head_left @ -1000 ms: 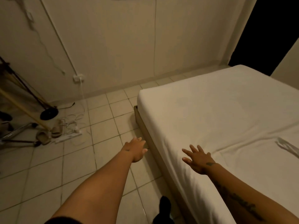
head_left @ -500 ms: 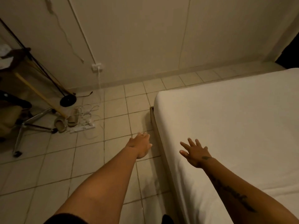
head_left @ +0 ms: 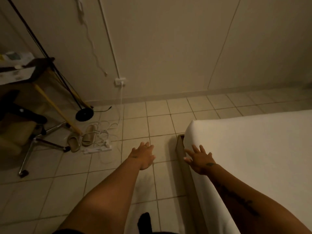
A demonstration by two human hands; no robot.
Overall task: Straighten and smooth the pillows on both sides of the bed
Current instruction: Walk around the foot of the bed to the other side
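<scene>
We see a white-sheeted bed (head_left: 253, 149) at right and tiled floor (head_left: 160, 119) at left; no pillows are in view, so they likely lie elsewhere on the bed. Our left hand (head_left: 143, 157) and right hand (head_left: 200, 160) reach forward, fingers spread, holding nothing; we should find the pillows first, then press with flat palms.

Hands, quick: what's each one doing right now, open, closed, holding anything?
Left hand: open, empty, out over the floor tiles.
Right hand: open, fingers spread, empty, at the mattress edge.
</scene>
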